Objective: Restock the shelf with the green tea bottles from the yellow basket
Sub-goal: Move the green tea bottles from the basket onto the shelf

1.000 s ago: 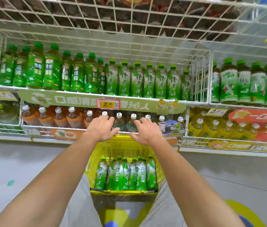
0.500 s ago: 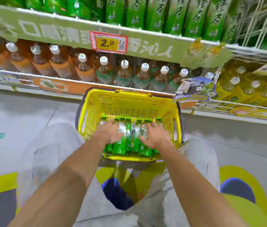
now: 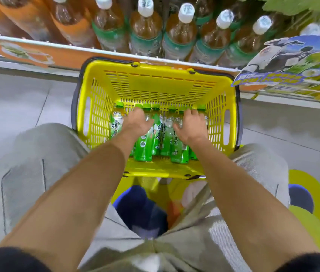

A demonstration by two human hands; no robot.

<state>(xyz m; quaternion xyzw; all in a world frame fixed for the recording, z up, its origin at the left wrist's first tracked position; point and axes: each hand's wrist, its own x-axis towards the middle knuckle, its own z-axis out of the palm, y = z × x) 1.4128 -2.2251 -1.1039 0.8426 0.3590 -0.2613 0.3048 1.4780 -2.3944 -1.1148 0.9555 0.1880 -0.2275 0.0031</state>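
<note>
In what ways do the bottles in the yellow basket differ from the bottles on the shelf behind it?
The basket bottles have green caps; the shelf bottles have white caps. The basket bottles wear bright green wraps; the shelf bottles show brown drink with teal or orange bands. The left hand and right hand touch the basket bottles, not the shelf bottles. Both are plastic drink bottles set side by side.

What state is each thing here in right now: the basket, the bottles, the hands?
yellow basket: set before the shelf, handles down, partly filled.
green tea bottles: lying side by side in the basket, green caps on and pointing toward the shelf.
left hand: down on the bottles, grip unclear.
right hand: down on the bottles, grip unclear.
brown tea bottles: upright on the shelf, white caps on.
</note>
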